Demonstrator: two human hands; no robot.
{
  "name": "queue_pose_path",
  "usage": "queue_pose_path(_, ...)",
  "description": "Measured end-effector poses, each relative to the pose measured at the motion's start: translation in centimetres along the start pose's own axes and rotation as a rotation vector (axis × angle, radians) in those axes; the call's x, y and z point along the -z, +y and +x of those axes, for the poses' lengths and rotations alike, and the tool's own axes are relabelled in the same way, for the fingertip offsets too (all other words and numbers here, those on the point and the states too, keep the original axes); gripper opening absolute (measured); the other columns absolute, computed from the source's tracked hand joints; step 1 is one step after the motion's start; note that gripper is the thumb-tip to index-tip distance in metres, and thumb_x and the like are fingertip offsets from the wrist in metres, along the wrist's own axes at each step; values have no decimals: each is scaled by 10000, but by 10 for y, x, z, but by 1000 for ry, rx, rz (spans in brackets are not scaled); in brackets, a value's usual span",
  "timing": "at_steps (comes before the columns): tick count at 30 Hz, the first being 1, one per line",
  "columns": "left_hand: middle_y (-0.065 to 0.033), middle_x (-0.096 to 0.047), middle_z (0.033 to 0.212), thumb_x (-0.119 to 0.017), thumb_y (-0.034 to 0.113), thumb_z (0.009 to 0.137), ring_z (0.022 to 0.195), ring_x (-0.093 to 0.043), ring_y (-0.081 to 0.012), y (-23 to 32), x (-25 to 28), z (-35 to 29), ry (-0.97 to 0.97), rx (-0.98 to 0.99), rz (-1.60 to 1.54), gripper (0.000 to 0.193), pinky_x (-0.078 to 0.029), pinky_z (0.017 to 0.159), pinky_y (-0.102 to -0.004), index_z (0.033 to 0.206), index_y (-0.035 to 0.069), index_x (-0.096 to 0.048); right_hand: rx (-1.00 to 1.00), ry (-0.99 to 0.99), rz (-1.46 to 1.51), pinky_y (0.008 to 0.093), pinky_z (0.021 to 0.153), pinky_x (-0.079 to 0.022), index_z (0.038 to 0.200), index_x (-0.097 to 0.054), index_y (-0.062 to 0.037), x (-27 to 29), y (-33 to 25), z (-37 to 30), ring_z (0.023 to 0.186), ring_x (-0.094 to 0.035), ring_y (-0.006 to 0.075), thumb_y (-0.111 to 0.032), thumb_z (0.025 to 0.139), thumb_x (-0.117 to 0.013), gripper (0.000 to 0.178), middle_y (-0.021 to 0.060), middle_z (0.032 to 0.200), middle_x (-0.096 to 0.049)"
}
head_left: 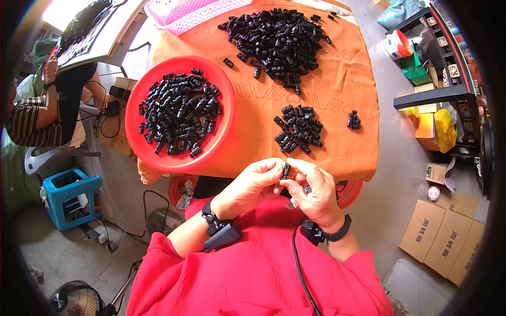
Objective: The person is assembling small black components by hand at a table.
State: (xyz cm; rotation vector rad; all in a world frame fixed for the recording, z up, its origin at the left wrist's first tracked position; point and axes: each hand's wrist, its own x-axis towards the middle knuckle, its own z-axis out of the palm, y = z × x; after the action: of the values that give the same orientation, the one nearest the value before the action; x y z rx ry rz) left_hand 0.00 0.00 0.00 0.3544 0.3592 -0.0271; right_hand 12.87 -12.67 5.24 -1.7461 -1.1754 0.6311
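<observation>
At the table's near edge my left hand (254,184) and my right hand (318,194) meet fingertip to fingertip. Between them is a small black plastic part (286,170), short and barrel-shaped like a cord lock, pinched by the fingers of both. Something small and bluish (307,189) shows among the right fingers, too small to name. Just beyond the hands lies a small heap of similar black parts (299,129), with a tiny cluster (353,120) to its right. A red round basin (227,131) at the left holds many more. The biggest pile (274,42) is at the far side.
An orange cloth (253,150) covers the table. A pink basket (211,11) stands at the far left edge. Beyond the table are a blue stool (71,200), a seated person (45,113), a fan (79,299), cardboard boxes (443,237) and a black shelf (432,100). A cable (299,263) hangs from my right wrist.
</observation>
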Motion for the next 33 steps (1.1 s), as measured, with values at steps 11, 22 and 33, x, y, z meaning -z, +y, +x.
queue_pose_path(11,57,-602,939,-653,315,972,781,-473,-53,2,-3,0,-30,25,-56,220,-421,756,-209,1033,104,-649,114,47,-69,330,591,-531,1168,-622,-15,-1,4,1,639,-645,223,-1,770,-784,429,96,795,-653)
queue_pose_path(22,1,-648,1034,-676,336,955,853,-527,-63,-1,9,-2,-69,-28,36,254,-450,791,-230,1030,95,-643,175,9,-94,350,584,-508,1203,-606,-30,0,2,4,652,-638,245,-4,763,-775,473,85,807,-645)
queue_pose_path(33,-25,-580,964,-665,390,947,907,-564,-137,-3,1,1,-64,-78,30,363,-492,839,-347,1070,54,-606,-17,20,59,346,603,-524,1199,-598,-23,-6,5,-4,671,-652,250,-38,774,-790,467,101,851,-669)
